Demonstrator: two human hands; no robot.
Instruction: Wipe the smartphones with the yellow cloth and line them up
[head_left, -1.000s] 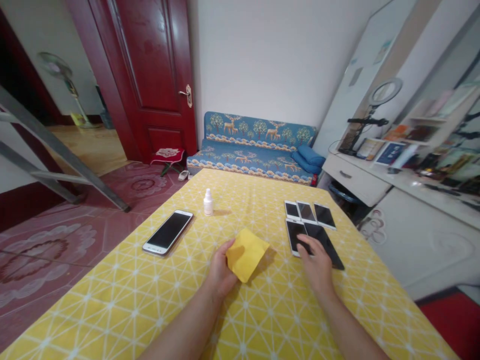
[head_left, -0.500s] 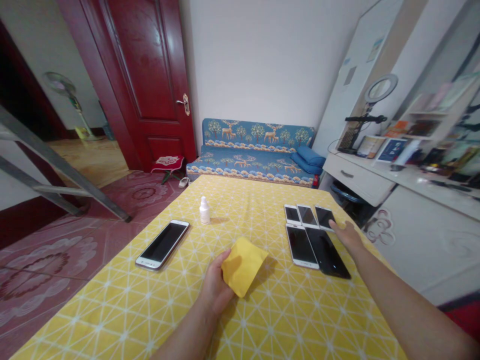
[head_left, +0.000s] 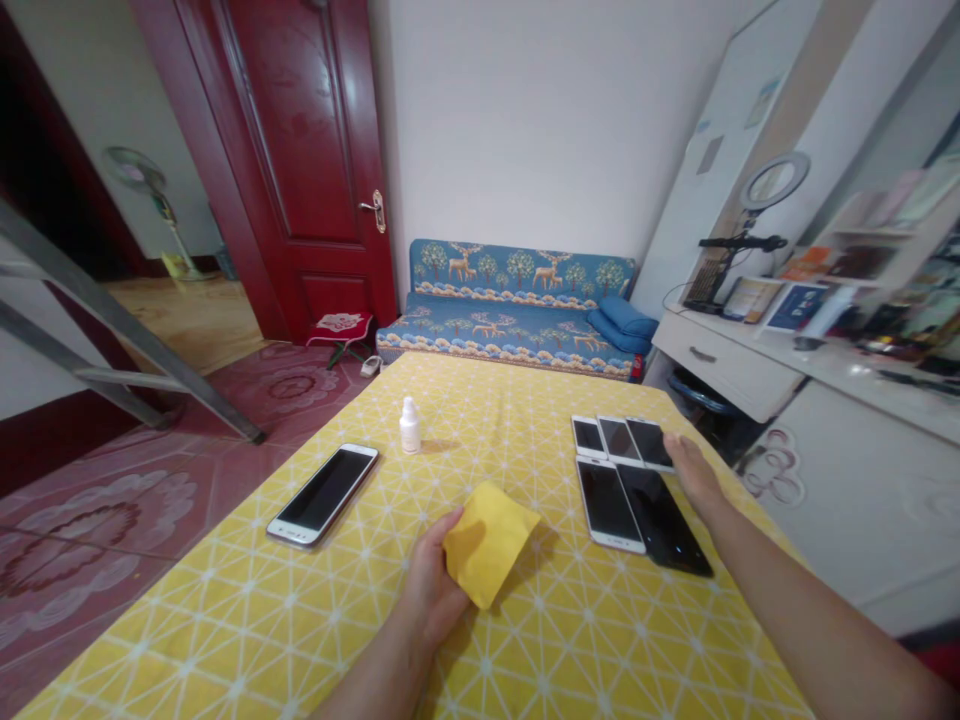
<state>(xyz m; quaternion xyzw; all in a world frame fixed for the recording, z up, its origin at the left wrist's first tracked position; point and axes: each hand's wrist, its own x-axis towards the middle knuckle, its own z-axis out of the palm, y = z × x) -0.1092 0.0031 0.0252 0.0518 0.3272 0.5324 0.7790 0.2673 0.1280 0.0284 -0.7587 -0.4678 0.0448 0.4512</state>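
My left hand (head_left: 433, 580) is closed on a yellow cloth (head_left: 491, 545), square and fairly flat, held just over the table. At the right, my right hand (head_left: 694, 470) has its fingers extended against the right edge of a white phone (head_left: 649, 443), last in a back row of three. Beside it lie a second white phone (head_left: 619, 440) and a smaller white phone (head_left: 589, 436). In front of these are a larger white phone (head_left: 611, 505) and a black phone (head_left: 666, 520), side by side. All screens are dark.
Another white phone (head_left: 324, 495) lies at the table's left, near a small white bottle (head_left: 409, 427) standing upright. A yellow patterned cloth (head_left: 247, 630) covers the table. Beyond are a blue sofa (head_left: 510, 315), a white dresser (head_left: 847, 480) at right and a metal ladder (head_left: 150, 360) at left.
The phone under my right fingers has slid slightly left, closer to the middle phone of its row. My left hand still holds the yellow cloth. The view has shifted a little.
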